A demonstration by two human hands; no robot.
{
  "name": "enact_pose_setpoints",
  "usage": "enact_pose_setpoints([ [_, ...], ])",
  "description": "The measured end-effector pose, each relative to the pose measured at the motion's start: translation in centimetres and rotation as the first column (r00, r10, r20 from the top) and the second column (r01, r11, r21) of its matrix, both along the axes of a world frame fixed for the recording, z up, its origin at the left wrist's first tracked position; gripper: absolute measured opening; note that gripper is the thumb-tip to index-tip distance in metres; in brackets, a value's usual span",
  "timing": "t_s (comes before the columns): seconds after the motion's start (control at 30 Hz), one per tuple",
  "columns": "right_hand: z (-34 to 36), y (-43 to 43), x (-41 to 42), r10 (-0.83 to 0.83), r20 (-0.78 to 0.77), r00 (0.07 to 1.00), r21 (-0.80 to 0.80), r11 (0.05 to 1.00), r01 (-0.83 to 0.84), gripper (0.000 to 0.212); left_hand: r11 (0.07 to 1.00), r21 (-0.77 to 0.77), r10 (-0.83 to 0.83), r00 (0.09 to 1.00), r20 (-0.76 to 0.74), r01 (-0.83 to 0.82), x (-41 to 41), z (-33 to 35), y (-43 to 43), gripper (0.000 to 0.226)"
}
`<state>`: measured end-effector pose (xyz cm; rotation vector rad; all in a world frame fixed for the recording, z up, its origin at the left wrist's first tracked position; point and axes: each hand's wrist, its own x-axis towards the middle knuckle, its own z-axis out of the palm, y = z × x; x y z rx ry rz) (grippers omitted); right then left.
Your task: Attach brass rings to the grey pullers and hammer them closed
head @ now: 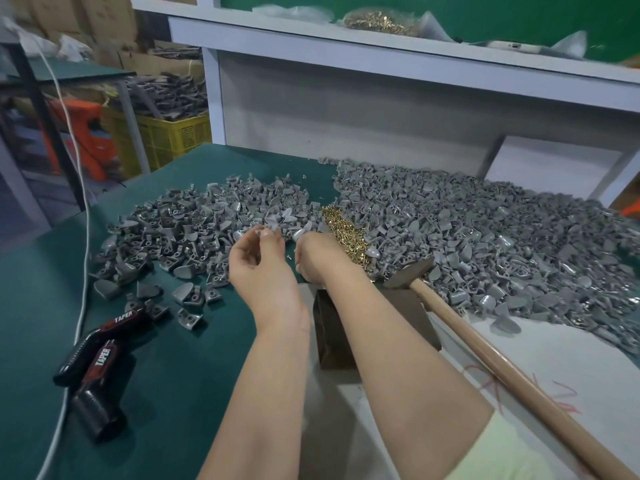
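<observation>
While the left hand (263, 268) pinches one grey puller (269, 231) at its fingertips, the right hand (313, 259) curls down beside the brass rings (343, 233), probably fishing for one; can't tell if it's got any. The hammer (408, 271) is parked on the block (332, 327), handy for closing.

Black-red power tool (100, 355), yellow crate (173, 133)

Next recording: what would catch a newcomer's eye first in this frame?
A big heap of grey pullers fills the right, a smaller heap the left, with a streak of brass rings between them. At centre the left hand pinches one puller beside the right hand, and a wooden-handled hammer lies at right.
</observation>
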<state>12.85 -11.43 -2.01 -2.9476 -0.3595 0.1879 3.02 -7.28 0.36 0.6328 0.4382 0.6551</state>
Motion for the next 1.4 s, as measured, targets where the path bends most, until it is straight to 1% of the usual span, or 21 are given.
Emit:
enact_pose_setpoints([
  [0.1,0.3,-0.8,-0.6,-0.048,0.051,0.998,-0.004,0.999,0.048,0.03,1.0,-0.001,-0.001,1.0,0.002,0.001,-0.1,0.1,-0.1,0.014],
  [0.17,0.6,-1.8,-1.0,-0.109,0.096,0.989,0.053,0.993,0.105,0.037,0.999,0.032,-0.039,0.999,-0.004,0.039,-0.2,0.0,-0.1,0.014],
  [0.23,1.4,-2.9,-1.3,-0.165,0.158,0.974,0.181,0.974,0.135,0.025,0.982,0.119,-0.149,0.989,-0.021,0.15,-0.3,-0.1,-0.4,0.013],
  [0.3,2.7,-4.2,-1.7,-0.232,0.176,0.957,0.388,0.91,0.149,0.008,0.906,0.327,-0.256,0.963,-0.085,0.269,-0.5,-0.1,-1.0,0.013],
  [0.33,3.6,-5.2,-2.2,-0.261,0.159,0.952,0.5,0.853,0.15,0.004,0.829,0.463,-0.287,0.949,-0.128,0.313,-0.7,0.0,-1.3,0.014],
  [0.4,5.3,-7.6,-3.9,-0.285,0.127,0.95,0.677,0.725,0.127,0.015,0.635,0.676,-0.343,0.92,-0.189,0.375,-1.1,0.2,-1.9,0.015],
  [0.47,6.4,-10.3,-6.4,-0.274,0.097,0.957,0.788,0.609,0.094,0.022,0.414,0.802,-0.393,0.879,-0.269,0.43,-1.7,0.4,-2.6,0.012],
  [0.5,6.7,-11.7,-7.8,-0.264,0.089,0.96,0.809,0.582,0.085,0.024,0.293,0.845,-0.385,0.864,-0.325,0.448,-2.0,0.4,-2.9,0.011],
  [0.6,6.0,-14.7,-11.5,-0.235,0.076,0.969,0.795,0.6,0.083,0.024,-0.087,0.881,-0.235,0.85,-0.472,0.466,-2.9,0.5,-3.9,0.011],
  [0.67,4.8,-15.5,-13.0,-0.22,0.067,0.973,0.797,0.599,0.08,0.025,-0.239,0.846,-0.173,0.837,-0.519,0.476,-3.3,0.5,-4.3,0.01],
  [0.73,3.7,-15.6,-13.6,-0.204,0.073,0.976,0.801,0.595,0.065,0.024,-0.333,0.814,-0.132,0.831,-0.54,0.476,-3.4,0.4,-4.4,0.006],
  [0.77,3.2,-15.4,-13.7,-0.201,0.084,0.976,0.804,0.592,0.053,0.026,-0.357,0.806,-0.116,0.834,-0.54,0.473,-3.4,0.4,-4.4,0.005],
  [0.83,2.6,-15.0,-13.6,-0.208,0.115,0.971,0.808,0.589,0.03,0.028,-0.363,0.805,-0.115,0.835,-0.538,0.469,-3.4,0.5,-4.3,0.004],
  [1.0,2.2,-14.2,-13.3,-0.227,0.171,0.959,0.832,0.555,-0.017,0.033,-0.262,0.88,-0.257,0.851,-0.459,0.396,-3.4,0.9,-4.3,0.009],
  [1.07,2.1,-14.1,-13.2,-0.236,0.148,0.96,0.862,0.507,-0.008,0.03,-0.244,0.903,-0.305,0.856,-0.418,0.354,-3.4,0.9,-4.4,0.008],
  [1.13,2.0,-14.1,-13.2,-0.24,0.092,0.966,0.903,0.429,0.02,0.025,-0.224,0.922,-0.312,0.874,-0.374,0.315,-3.3,0.9,-4.4,0.007],
  [1.17,2.0,-14.2,-13.2,-0.237,0.049,0.97,0.93,0.366,0.042,0.023,-0.211,0.931,-0.315,0.881,-0.354,0.298,-3.3,0.9,-4.4,0.007],
  [1.27,2.1,-14.5,-13.3,-0.173,-0.11,0.979,0.99,0.068,0.123,0.014,-0.174,0.954,-0.344,0.892,-0.293,0.246,-3.3,0.8,-4.6,0.007],
  [1.3,2.1,-14.5,-13.3,-0.141,-0.145,0.979,0.989,-0.008,0.145,0.012,-0.161,0.96,-0.353,0.895,-0.272,0.228,-3.3,0.9,-4.6,0.007],
  [1.37,2.1,-14.6,-13.4,-0.091,-0.171,0.981,0.983,-0.085,0.163,0.008,-0.14,0.97,-0.37,0.898,-0.238,0.2,-3.4,0.9,-4.7,0.01],
  [1.4,2.1,-14.6,-13.4,-0.088,-0.166,0.982,0.984,-0.086,0.158,0.008,-0.138,0.971,-0.377,0.896,-0.235,0.197,-3.4,1.0,-4.7,0.011],
])
